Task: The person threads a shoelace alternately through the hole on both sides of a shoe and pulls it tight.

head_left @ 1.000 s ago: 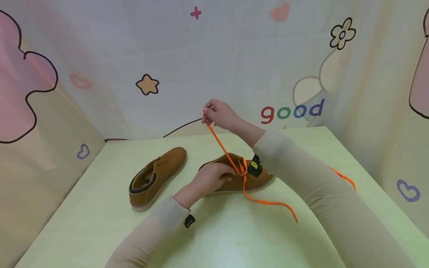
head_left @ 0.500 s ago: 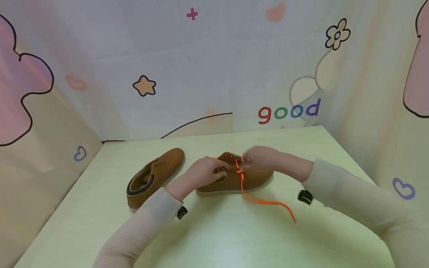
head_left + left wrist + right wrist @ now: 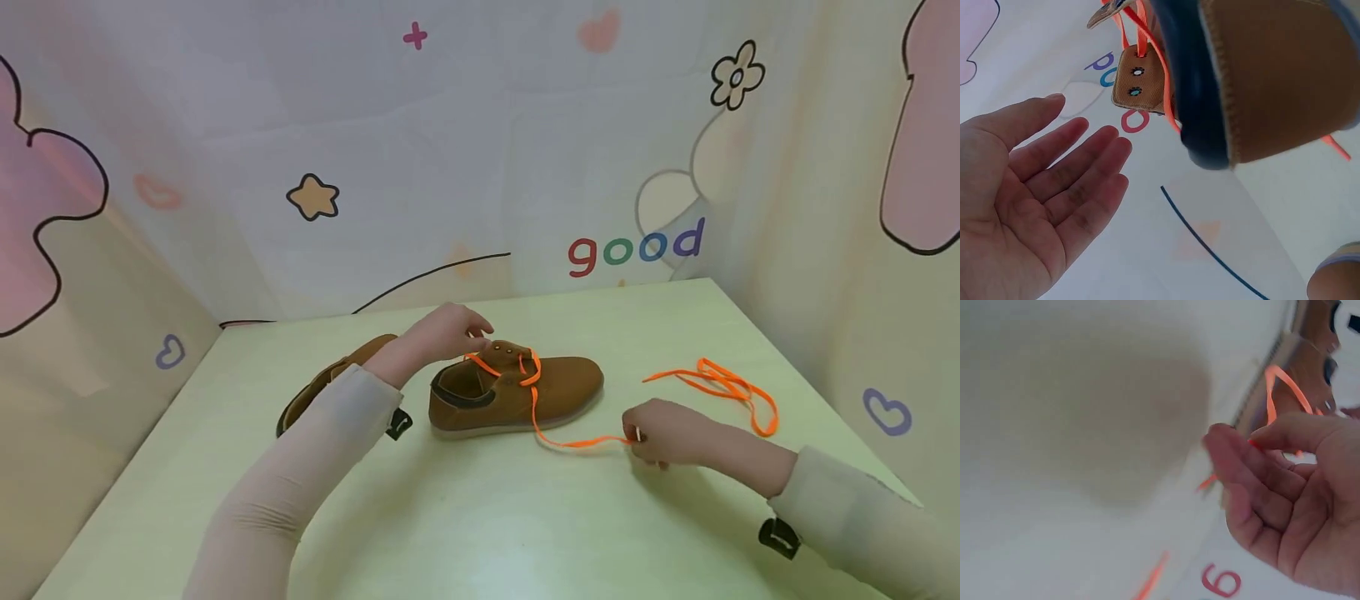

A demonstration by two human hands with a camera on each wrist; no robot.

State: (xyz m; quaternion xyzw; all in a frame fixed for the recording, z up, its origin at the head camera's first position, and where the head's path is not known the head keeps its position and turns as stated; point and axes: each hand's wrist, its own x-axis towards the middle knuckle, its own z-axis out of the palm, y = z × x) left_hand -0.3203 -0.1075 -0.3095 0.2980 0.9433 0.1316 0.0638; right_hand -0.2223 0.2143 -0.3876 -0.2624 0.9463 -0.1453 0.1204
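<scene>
Your right hand [image 3: 671,433], lower right, pinches the orange lace [image 3: 585,443], presumably to hold that strand clear of the brown shoe [image 3: 558,387] at centre; your left hand [image 3: 442,333], above the shoe's heel, is relaxed and holds nothing; second shoe [image 3: 367,348], left of centre; loose lace [image 3: 727,382], right; backdrop [image 3: 450,125] reads "good", right of centre; no brand legible.

Lower left: off-white left sleeve [image 3: 277,483], kinda wrinkly. Lower right: matching right sleeve [image 3: 862,512]. Little black boxy thing [image 3: 399,423] under each cuff [image 3: 360,396].

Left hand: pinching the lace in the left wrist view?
No, the left hand shows a bare palm, well apart from the lace.
</scene>
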